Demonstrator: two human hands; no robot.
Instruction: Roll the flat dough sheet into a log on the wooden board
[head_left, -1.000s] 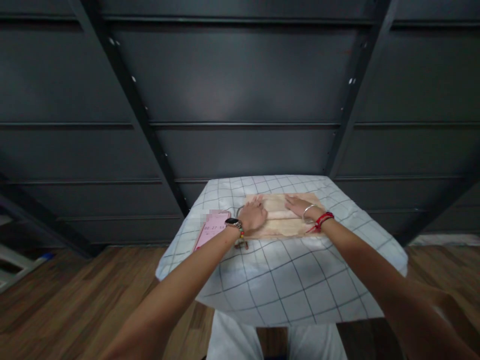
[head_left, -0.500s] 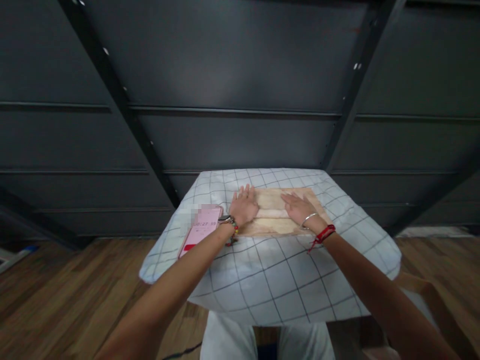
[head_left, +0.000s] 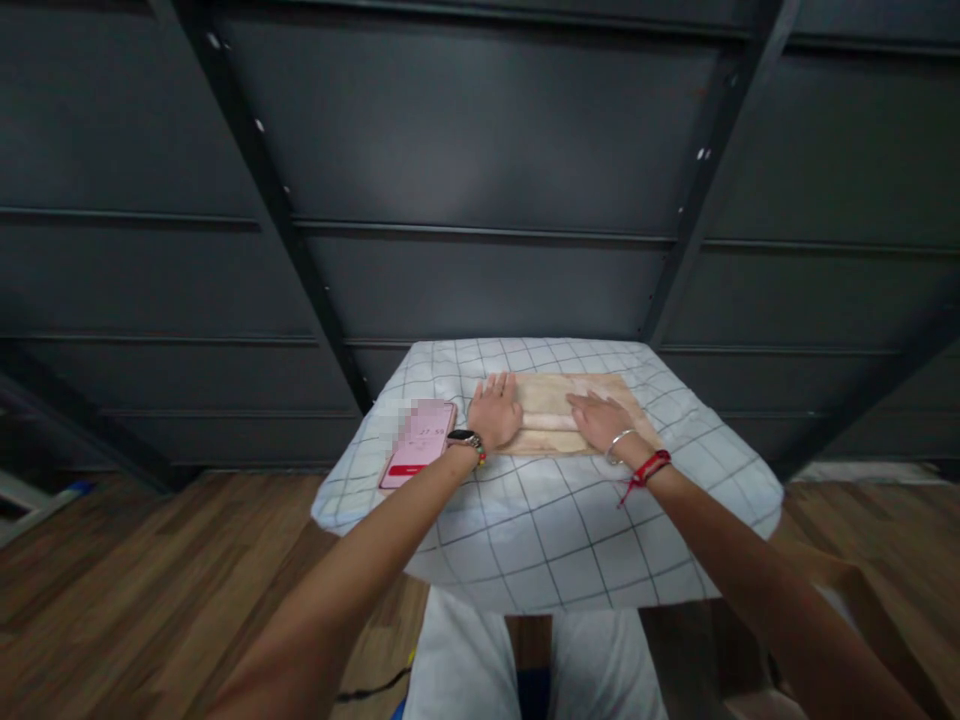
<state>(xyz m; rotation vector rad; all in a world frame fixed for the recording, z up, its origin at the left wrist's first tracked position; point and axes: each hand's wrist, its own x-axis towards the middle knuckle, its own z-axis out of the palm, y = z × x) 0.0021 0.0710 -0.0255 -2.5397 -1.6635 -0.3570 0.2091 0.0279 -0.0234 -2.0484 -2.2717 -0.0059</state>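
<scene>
A thin tan, wooden-looking board [head_left: 547, 388] lies flat on the cloth. Across its middle runs a pale raised strip [head_left: 549, 422], perhaps a roll; its exact kind cannot be made out. My left hand [head_left: 495, 412] rests palm down at the board's left side, over that end of the strip, fingers stretched forward. On the right part of the board my right hand [head_left: 601, 420] lies palm down, fingers extended toward the middle and over the strip's other end. Both ends of the strip are hidden under my hands.
A checked white cloth [head_left: 540, 560] covers the small table. Left of my left hand lies a phone [head_left: 424, 440] with a pink timer screen. Dark metal panels [head_left: 495, 280] rise behind the table. An open box [head_left: 832, 580] stands on the floor at lower right.
The view has tilted and shifted slightly, so the table sits a little differently in frame. Both hands stay flat on the board, with hardly any visible movement against it.
</scene>
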